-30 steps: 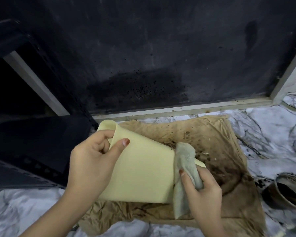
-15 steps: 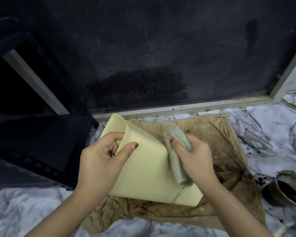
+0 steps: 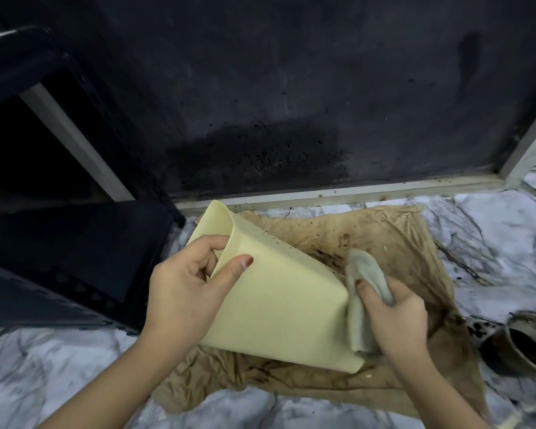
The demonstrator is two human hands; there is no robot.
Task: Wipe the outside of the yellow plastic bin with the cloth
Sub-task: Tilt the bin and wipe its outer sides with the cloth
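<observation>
The yellow plastic bin (image 3: 279, 308) lies tilted on its side above a stained brown sheet, its open mouth to the upper left and its base to the lower right. My left hand (image 3: 183, 295) grips the bin's rim, fingers inside and thumb on the outer wall. A grey cloth (image 3: 361, 305) is bunched in my right hand (image 3: 393, 317) and pressed against the bin's base end on the right. Dark specks dot the bin's upper far side.
The crumpled brown sheet (image 3: 384, 239) covers a white marbled floor (image 3: 59, 376). A dirty round pot (image 3: 520, 348) sits at the right edge. A black panel (image 3: 260, 103) with a pale frame rises behind, and a dark box (image 3: 65, 261) stands at the left.
My right hand carried the cloth from the bin's base up over its upper side wall, then back down to the base end. The bin turned slightly in my left hand.
</observation>
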